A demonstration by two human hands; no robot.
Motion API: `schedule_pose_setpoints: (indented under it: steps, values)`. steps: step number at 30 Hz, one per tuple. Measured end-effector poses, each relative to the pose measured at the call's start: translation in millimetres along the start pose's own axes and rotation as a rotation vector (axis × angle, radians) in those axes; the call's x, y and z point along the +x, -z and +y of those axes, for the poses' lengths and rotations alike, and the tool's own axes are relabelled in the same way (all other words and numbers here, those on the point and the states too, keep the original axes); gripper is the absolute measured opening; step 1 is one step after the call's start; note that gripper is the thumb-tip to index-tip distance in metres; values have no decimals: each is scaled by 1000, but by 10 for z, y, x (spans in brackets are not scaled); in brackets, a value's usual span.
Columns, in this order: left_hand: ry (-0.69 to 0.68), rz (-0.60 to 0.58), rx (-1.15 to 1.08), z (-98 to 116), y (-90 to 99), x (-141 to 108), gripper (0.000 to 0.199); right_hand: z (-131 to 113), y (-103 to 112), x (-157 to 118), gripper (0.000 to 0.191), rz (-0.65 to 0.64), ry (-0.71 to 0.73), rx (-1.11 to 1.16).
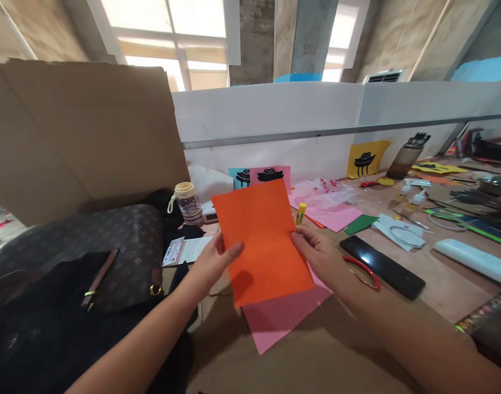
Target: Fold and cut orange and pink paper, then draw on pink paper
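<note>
An orange sheet of paper (266, 246) is held up before me, with a faint crease across its middle. My left hand (219, 257) grips its left edge, thumb on the front face and the other fingers hidden behind. At the right edge my right hand (316, 249) pinches the same sheet. Beneath it a pink sheet of paper (270, 323) lies on the brown work surface, partly covered from view. Close to my right wrist are red-handled scissors (373, 279), mostly hidden, and a black phone (384, 265). A yellow glue stick (300, 212) stands just behind the orange sheet.
A brown patterned bag (127, 257) and a large cardboard sheet (86, 131) take up the left side. Behind stand a lidded cup (188, 202) and a dark bottle (406, 158). Black cutouts on a yellow card (367, 158) lean on the white partition. A white bar (476, 260) lies right.
</note>
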State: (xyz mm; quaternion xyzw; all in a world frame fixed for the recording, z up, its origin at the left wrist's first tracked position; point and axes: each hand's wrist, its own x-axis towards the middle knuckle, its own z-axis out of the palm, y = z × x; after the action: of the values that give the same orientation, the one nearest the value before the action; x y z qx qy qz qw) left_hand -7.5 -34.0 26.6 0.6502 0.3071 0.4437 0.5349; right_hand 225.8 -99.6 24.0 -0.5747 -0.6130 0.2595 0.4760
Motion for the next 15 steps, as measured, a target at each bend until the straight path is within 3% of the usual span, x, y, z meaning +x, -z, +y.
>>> schedule_pose_setpoints:
  steps: [2, 5, 9, 12, 15]
  values:
    - [100, -48, -23, 43, -58, -39, 47, -65, -8, -59, 42, -36, 20, 91]
    - [145, 46, -42, 157, 16, 19, 42, 10, 164, -170, 39, -63, 84, 57]
    - [73, 224, -91, 428, 302, 262, 44, 359, 662, -285, 50, -8, 41, -435]
    - [-14, 303, -162, 573, 432, 372, 41, 579, 926, -341, 55, -158, -19, -736]
    - [-67, 359, -259, 595, 451, 372, 38, 689, 993, -361, 48, -266, -76, -873]
